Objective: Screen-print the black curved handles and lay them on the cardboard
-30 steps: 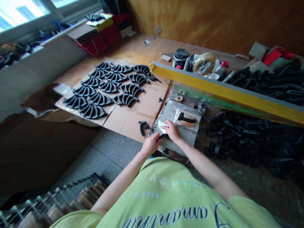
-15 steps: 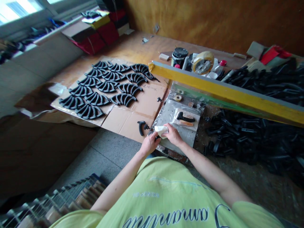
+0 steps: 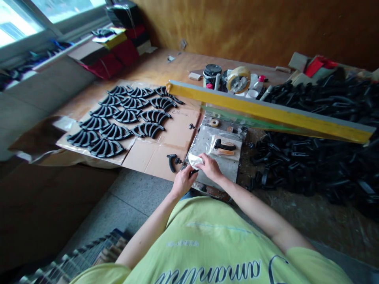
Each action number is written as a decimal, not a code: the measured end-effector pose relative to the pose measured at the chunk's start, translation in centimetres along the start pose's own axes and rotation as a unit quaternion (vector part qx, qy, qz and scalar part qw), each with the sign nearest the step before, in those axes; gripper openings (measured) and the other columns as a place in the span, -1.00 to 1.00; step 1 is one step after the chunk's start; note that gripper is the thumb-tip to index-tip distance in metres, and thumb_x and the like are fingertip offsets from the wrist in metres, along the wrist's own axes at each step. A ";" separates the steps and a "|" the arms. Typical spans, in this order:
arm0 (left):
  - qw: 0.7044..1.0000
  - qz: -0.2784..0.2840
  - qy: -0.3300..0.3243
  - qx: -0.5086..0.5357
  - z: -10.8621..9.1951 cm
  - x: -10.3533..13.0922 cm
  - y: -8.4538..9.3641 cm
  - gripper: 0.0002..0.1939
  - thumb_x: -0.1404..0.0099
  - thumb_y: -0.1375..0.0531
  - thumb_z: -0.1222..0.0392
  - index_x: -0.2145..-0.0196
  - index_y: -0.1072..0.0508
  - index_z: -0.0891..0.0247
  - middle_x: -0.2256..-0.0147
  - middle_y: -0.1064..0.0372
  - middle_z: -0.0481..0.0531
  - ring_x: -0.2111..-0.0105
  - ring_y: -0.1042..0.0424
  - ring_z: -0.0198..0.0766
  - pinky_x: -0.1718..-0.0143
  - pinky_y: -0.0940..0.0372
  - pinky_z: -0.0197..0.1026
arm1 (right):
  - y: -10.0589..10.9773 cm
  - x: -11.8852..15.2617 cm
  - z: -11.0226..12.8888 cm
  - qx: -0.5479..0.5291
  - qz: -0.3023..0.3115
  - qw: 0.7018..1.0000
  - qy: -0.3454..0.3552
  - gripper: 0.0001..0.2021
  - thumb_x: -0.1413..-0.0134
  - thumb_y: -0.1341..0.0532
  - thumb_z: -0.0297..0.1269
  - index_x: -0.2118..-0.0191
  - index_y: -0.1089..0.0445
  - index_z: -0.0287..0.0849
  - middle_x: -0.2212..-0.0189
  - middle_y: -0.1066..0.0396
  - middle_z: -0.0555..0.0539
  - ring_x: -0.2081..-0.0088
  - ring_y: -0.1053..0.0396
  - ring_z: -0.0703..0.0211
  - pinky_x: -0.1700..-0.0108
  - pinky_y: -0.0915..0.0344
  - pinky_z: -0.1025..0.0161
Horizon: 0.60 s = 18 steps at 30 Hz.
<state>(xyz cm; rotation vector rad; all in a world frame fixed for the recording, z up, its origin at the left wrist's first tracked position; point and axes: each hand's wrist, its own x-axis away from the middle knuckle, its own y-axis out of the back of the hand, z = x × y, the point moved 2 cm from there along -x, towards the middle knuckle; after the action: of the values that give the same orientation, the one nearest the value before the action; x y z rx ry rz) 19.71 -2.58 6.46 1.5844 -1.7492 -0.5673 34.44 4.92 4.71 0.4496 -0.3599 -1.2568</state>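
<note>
My left hand (image 3: pixel 184 180) is closed around a small black handle (image 3: pixel 193 172), most of which is hidden by the fingers. Pinched in my right hand (image 3: pixel 209 167) is a white cloth (image 3: pixel 195 160), held right against that part. Both hands are over the near left corner of a grey metal plate (image 3: pixel 204 144). On the plate lies another black handle (image 3: pixel 224 146), beside a tan strip (image 3: pixel 225 152). A curved black handle (image 3: pixel 171 162) with a black knob (image 3: pixel 178 161) rests on the cardboard just left of my hands.
Rows of curved black handles (image 3: pixel 114 132) cover the cardboard sheet (image 3: pixel 148 157) at left. A long yellow bar (image 3: pixel 266 110) slants across the bench at right, over heaps of black parts (image 3: pixel 296 165). A black jar (image 3: pixel 212 75) and a tape roll (image 3: pixel 238 79) stand behind it.
The white cloth now sits higher and further left over the part, with more of the black handle showing below it. The whole view has shifted slightly.
</note>
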 end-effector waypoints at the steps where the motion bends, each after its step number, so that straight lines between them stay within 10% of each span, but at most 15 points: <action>1: 1.000 -0.003 -0.006 0.010 -0.4 0.2 0.1 -0.85 -0.27 -0.11 0.09 0.39 -0.31 0.19 0.56 -0.23 -0.13 0.55 -0.21 -0.36 0.46 -0.04 -0.34 | 0.1 -0.1 0.0 0.018 -0.008 1.000 0.004 -0.82 0.04 -0.28 -0.33 0.25 -0.34 -0.06 0.30 -0.45 -0.01 0.25 -0.38 0.11 0.18 -0.25 0.23; 9: 0.995 -0.023 -0.027 0.090 -3.8 0.7 0.8 -0.75 -0.27 -0.10 -0.04 0.38 -0.28 0.19 0.59 -0.13 -0.17 0.56 -0.12 -0.38 0.49 -0.03 -0.33 | 8.3 -0.8 -3.0 -0.114 -0.173 0.977 -0.055 -0.77 0.08 -0.29 -0.21 0.28 -0.32 -0.14 0.37 -0.44 -0.03 0.39 -0.36 0.17 0.34 -0.27 0.27; 18: 0.991 0.067 0.005 0.111 -5.4 -0.1 -3.4 -0.68 -0.27 -0.07 -0.14 0.38 -0.25 0.19 0.57 -0.20 -0.16 0.56 -0.18 -0.34 0.49 -0.02 -0.30 | 21.0 0.1 -12.3 -0.208 -0.358 0.895 -0.165 -0.63 0.20 -0.30 -0.04 0.29 -0.34 -0.18 0.54 -0.35 0.07 0.63 -0.23 0.30 0.64 -0.17 0.36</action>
<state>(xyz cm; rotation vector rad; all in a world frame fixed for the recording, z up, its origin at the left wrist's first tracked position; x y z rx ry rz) 25.98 -2.30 7.50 1.5981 -1.9498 -0.3068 57.89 11.50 4.89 -0.0256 -0.1951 -2.0889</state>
